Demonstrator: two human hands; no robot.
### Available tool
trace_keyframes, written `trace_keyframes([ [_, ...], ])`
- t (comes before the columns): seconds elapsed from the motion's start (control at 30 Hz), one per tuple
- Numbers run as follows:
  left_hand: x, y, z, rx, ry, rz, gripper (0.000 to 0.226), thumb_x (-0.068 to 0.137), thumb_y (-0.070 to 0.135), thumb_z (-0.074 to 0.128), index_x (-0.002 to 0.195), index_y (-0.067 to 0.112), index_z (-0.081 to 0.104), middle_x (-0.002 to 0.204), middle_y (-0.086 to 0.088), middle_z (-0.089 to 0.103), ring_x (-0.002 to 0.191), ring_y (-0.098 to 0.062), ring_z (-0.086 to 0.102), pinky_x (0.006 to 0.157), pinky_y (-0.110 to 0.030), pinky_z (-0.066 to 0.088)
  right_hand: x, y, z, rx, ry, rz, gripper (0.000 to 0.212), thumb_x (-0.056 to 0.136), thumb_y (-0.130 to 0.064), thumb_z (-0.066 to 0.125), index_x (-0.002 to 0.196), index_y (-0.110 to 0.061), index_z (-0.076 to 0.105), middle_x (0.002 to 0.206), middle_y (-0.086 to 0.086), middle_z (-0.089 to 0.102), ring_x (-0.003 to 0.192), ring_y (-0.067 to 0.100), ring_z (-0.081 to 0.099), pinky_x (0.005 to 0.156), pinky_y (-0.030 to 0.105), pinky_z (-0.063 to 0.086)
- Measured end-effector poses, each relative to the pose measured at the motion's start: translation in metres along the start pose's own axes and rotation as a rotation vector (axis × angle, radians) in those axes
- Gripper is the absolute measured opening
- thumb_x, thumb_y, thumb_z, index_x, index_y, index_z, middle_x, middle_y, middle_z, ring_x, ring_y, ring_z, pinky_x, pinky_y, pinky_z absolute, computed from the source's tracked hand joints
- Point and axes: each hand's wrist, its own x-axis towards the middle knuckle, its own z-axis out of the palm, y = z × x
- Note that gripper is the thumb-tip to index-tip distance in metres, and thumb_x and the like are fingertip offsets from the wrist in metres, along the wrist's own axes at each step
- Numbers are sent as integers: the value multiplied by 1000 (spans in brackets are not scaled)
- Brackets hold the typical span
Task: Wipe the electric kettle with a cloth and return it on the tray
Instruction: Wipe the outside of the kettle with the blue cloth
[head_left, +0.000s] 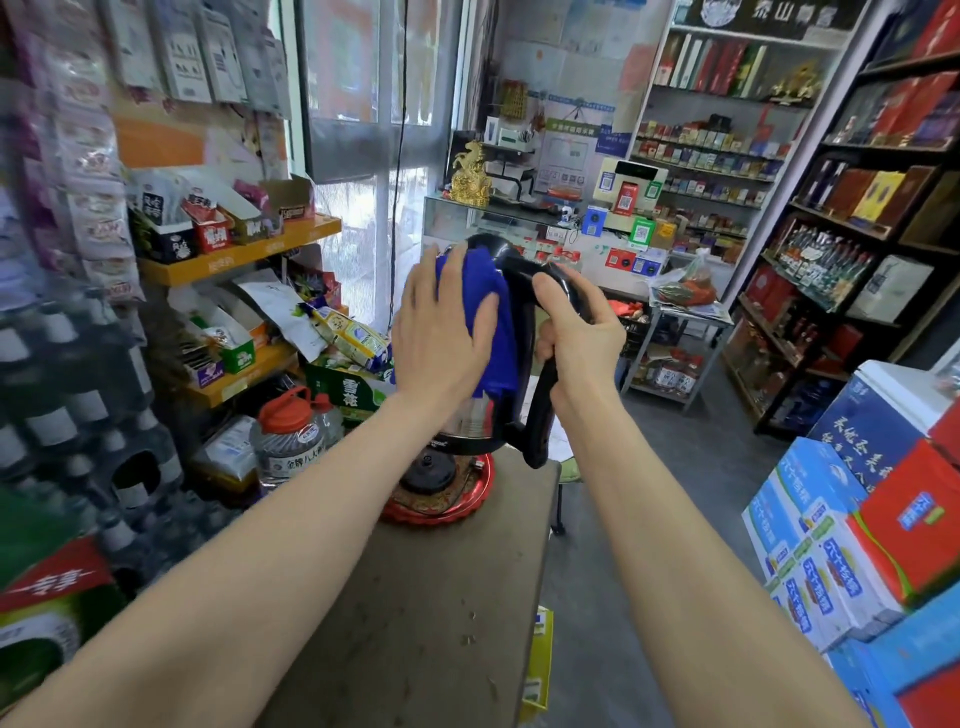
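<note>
Wiping stage, kettle lifted. My right hand (574, 325) is wrapped around the black handle (543, 405) of the kettle (480, 415), holding it in the air just above its round base (428, 470), which sits on the red tray (470, 501) at the far end of the table (431, 597). My left hand (441, 332), fingers spread flat, presses the blue cloth (488, 312) against the kettle's upper side. Judged from this, wiping is under way; how much of the body is already clean cannot be told. Still left: finish wiping and set the kettle back down on the tray.
</note>
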Motion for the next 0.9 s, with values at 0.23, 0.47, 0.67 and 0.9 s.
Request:
trace_keyframes([
  [0.23, -39, -7, 7, -284, 41, -215, 60, 99, 49, 35, 150, 18, 27, 149, -9, 40, 136, -28, 40, 108, -43, 37, 7, -8, 0, 84, 70, -10, 34, 88, -15, 80, 122, -13, 72, 68, -2, 65, 42, 8, 41, 41, 23, 35],
  [0.47, -49, 7, 31, 367, -3, 231, 73, 92, 52, 39, 152, 17, 18, 158, -27, 21, 144, -54, 15, 109, -69, 24, 13, -8, -3, 175, 103, -21, 31, 92, -15, 76, 122, -11, 71, 75, 6, 62, 45, 11, 41, 41, 24, 35],
  [0.67, 6, 35, 7, 369, -59, 407, 71, 90, 52, 40, 150, 15, 31, 160, -18, 22, 147, -43, 17, 113, -61, 23, 21, -13, -20, 234, 79, -13, 34, 94, -16, 73, 126, -6, 68, 56, -1, 59, 39, 10, 39, 38, 23, 35],
  [0.9, -9, 50, 10, 492, -90, 466, 70, 90, 52, 44, 150, 21, 28, 163, -15, 15, 148, -44, 9, 111, -66, 18, 34, 0, -46, 268, 6, 21, 26, 92, -27, 73, 113, -13, 66, 59, -4, 52, 44, 11, 36, 40, 23, 31],
])
